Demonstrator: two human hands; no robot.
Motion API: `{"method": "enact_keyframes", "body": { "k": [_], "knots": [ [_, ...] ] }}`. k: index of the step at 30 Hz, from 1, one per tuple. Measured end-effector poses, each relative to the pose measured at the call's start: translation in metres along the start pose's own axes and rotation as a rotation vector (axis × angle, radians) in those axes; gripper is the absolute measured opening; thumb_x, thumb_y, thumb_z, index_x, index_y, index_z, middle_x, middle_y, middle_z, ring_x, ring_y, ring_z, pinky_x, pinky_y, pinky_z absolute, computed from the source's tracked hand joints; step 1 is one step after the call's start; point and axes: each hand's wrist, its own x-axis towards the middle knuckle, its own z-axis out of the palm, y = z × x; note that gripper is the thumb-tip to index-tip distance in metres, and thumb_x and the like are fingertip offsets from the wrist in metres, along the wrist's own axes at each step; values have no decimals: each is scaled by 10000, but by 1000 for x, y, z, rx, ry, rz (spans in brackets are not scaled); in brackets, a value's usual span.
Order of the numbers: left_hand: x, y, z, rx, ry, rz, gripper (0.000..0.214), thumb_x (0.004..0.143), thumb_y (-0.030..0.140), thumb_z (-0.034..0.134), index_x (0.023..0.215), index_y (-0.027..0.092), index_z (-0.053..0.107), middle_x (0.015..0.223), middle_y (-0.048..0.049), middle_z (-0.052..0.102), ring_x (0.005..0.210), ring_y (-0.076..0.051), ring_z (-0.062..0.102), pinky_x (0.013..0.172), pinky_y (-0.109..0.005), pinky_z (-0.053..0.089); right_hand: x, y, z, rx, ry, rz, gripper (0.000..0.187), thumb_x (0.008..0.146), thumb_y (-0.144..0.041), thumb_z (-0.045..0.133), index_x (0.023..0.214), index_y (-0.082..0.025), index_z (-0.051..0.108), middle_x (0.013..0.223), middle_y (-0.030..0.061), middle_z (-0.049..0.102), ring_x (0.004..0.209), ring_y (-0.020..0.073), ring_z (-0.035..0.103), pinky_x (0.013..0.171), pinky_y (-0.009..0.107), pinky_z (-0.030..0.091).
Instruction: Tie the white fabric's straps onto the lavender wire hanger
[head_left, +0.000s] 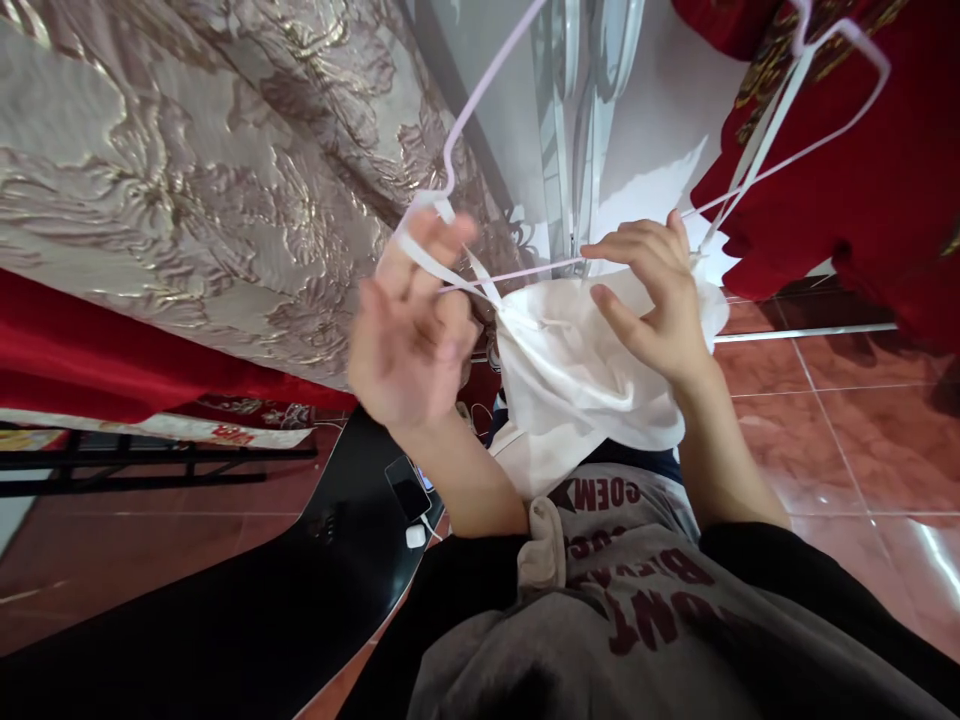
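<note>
A white garment with thin straps (585, 370) hangs from a pale lilac hanger (795, 160) in front of my body. One white strap (431, 262) runs near the hanger's left end, across the fingers of my left hand (420, 330). That hand is blurred, palm toward me, thumb held apart and some fingers curled; it appears loosely open. Over the garment's upper edge, beside the hanger's lower bar, my right hand (652, 290) is open with thumb and fingers apart. The other strap (761, 150) reaches up to the hanger's right end.
Shiny embossed fabric (225, 180) fills the left side, with red cloth (97, 350) below it. More red cloth (870, 180) hangs at the right. A phone (407, 488) and a white charger (415, 536) lie on a black bench (225, 620). Reddish tiles (840, 420) cover the floor.
</note>
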Motion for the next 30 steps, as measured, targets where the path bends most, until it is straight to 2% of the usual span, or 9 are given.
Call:
{"method": "enact_keyframes", "body": {
  "k": [4, 6, 9, 12, 18, 23, 24, 28, 30],
  "knots": [
    [9, -5, -13, -36, 362, 195, 228, 1123, 387, 665, 1190, 280, 854, 1499, -1, 760, 545, -72, 406, 433, -201, 344, 2, 8, -13, 12, -1, 12, 273, 1051, -399, 662, 1304, -367, 761, 1277, 17, 810, 1314, 321, 720, 1373, 756, 351],
    [7, -16, -22, 55, 491, 159, 169, 1080, 280, 710, 1160, 280, 859, 1409, 2, 801, 552, -47, 455, 433, -194, 297, 1, 10, -16, 19, -5, 22, 277, 1052, -406, 663, 1307, -376, 764, 1290, 18, 806, 1336, 330, 713, 1387, 756, 331],
    [2, -31, -29, 182, 393, -43, 283, 1110, 442, 691, 1075, 230, 874, 1186, -68, 865, 503, -64, 454, 425, -246, 197, -2, 9, -12, 21, -12, 17, 309, 1048, -402, 660, 1342, -376, 753, 1324, 21, 796, 1365, 338, 698, 1391, 752, 325],
    [1, -42, -24, 100, 281, -49, 480, 1121, 615, 646, 1007, 206, 870, 1050, -122, 869, 476, -90, 423, 429, -293, 203, -2, 2, -4, 19, -21, 17, 354, 1052, -398, 642, 1394, -376, 729, 1372, 26, 782, 1397, 342, 682, 1396, 747, 316],
    [5, -63, -2, 17, 292, 5, 334, 1137, 486, 688, 957, 227, 798, 1074, -95, 845, 508, -93, 442, 462, -277, 303, 5, -2, -3, 41, -61, -25, 414, 1064, -451, 648, 1472, -402, 698, 1454, 35, 750, 1470, 349, 649, 1391, 719, 357],
    [3, -63, 0, 147, 311, 54, 420, 1061, 644, 747, 883, 268, 686, 1073, -61, 820, 528, -122, 437, 490, -304, 347, 11, 19, -28, 224, 457, -1, 522, 1006, -564, 749, 1495, -388, 712, 1517, 100, 662, 1234, 332, 748, 1038, 545, 655],
    [3, -62, -1, 171, 299, 51, 431, 1062, 665, 732, 889, 274, 680, 1081, -60, 817, 530, -125, 435, 496, -309, 353, 12, 24, -34, 247, 454, 52, 550, 987, -566, 771, 1506, -396, 707, 1512, 103, 671, 1172, 330, 758, 986, 543, 663],
    [6, -66, -7, 304, 259, 10, 557, 1094, 825, 514, 1032, 312, 724, 1061, -75, 804, 548, -149, 482, 503, -333, 367, 16, 37, -56, 217, 149, 224, 451, 1036, -497, 688, 1474, -391, 684, 1315, 116, 757, 994, 336, 758, 906, 611, 656],
    [6, -68, -7, 342, 266, -19, 611, 1089, 864, 461, 1080, 317, 733, 1049, -80, 804, 565, -159, 515, 501, -335, 373, 18, 41, -59, 171, 180, 180, 387, 1060, -474, 656, 1427, -354, 678, 1215, 119, 761, 946, 334, 750, 908, 635, 646]
  ]
}}
